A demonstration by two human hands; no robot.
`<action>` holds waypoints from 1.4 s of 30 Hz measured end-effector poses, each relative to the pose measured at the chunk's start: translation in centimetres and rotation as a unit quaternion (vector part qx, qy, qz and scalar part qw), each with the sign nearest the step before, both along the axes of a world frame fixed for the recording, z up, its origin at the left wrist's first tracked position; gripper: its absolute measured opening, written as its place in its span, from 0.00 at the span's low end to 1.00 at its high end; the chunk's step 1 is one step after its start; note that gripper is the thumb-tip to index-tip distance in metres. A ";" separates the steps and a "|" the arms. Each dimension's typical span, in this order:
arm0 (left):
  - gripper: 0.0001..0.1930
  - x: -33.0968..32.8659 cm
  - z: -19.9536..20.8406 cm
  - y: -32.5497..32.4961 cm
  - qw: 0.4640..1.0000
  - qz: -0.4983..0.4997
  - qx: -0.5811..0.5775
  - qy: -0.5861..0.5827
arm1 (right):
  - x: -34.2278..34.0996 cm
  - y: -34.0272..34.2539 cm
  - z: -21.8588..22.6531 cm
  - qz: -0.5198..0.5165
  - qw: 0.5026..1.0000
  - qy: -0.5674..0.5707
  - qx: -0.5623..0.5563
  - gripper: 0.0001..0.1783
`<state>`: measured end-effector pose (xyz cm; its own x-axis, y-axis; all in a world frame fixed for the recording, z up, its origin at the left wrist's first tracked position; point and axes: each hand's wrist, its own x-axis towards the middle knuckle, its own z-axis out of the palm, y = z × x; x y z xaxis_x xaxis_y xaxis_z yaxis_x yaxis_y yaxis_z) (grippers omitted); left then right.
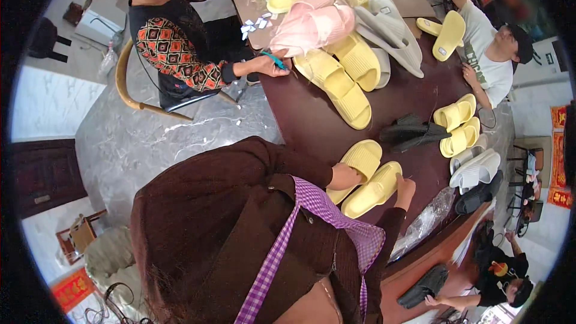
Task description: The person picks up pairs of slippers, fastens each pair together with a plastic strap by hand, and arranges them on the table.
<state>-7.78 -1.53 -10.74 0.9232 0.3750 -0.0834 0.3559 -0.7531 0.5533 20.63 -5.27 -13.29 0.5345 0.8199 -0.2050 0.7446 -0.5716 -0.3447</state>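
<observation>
Two yellow slide slippers lie side by side in front of me at the near edge of the dark red table. My left hand grips the farther yellow slipper near its strap; some of its fingers are hidden behind the shoe. My right hand pinches the rim at the far end of the nearer yellow slipper. Just beyond my hands lies a bundle of black slippers.
Yellow slippers, pink slippers in clear plastic and grey slippers crowd the far side. Yellow, white and black pairs line the right edge beside a clear plastic bag. Several people work around the table, one holding teal-handled snippers.
</observation>
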 end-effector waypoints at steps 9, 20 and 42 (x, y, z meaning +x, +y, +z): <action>0.17 2.4 -3.9 -0.7 0.994 -0.004 -0.071 -0.083 | 3.2 -2.7 -5.9 0.041 0.968 -0.248 -0.021 0.18; 0.11 1.1 0.0 0.9 0.999 0.012 -0.025 -0.030 | -0.6 -2.8 -0.5 -0.221 0.934 -0.004 0.281 0.15; 0.11 0.6 -1.2 0.2 0.994 0.043 0.059 -0.079 | -8.0 4.7 3.4 0.045 0.952 0.226 0.201 0.09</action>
<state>-7.17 -1.29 -11.92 0.8850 0.4526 0.1096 0.3380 -0.7863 0.5173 12.65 -0.56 -9.91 0.3903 0.9189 -0.0573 0.5073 -0.2666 -0.8195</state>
